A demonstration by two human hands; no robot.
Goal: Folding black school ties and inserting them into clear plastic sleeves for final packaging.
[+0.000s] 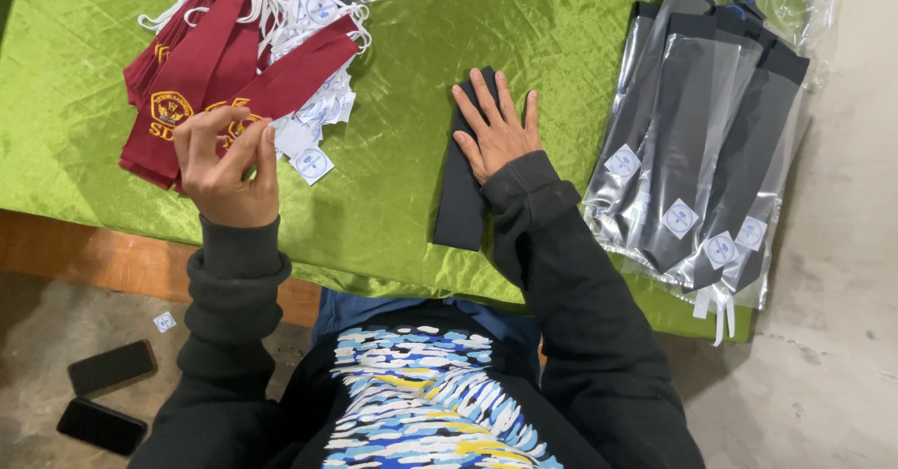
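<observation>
My right hand (498, 125) lies flat, fingers spread, on a dark folded tie (460, 198) in the middle of the green cloth. My left hand (224, 168) is raised beside a pile of maroon ties (215, 67) with yellow emblems; its fingertips are pinched together, and I cannot tell whether they hold one of the small white square labels. More of these labels (311, 163) lie in a loose heap just right of that hand.
Several dark ties in clear plastic sleeves (697, 142) are stacked at the right on the green tablecloth (84, 104). Empty clear bags (786, 1) lie at the far right corner. Two dark phones (105, 394) and one white label (165, 321) rest on the floor at lower left.
</observation>
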